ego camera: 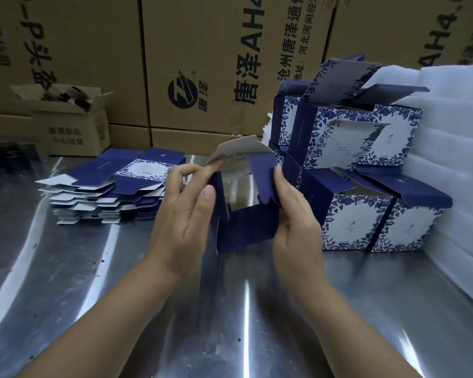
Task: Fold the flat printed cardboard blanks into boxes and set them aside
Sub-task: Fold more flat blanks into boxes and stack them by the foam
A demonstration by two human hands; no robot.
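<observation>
— Where does the single view sit?
— On the person's head. It faces forward and down onto the steel table (93, 282), close on the half-folded box (246, 227).
— How far does it reach?
— The wide lens takes in the brown cartons (202, 50) stacked behind.

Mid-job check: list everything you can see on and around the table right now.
half-folded box: one, navy, held over the table's middle
flat blanks: one stack, navy and white, table left
folded boxes: at least five, navy-white floral, piled at right
foam sheets: a stack, white, far right
large cartons: several, brown, along the back
small open carton: one, brown, back left
table: one, bare steel
left hand: grips the box's left side
right hand: grips its right side
</observation>
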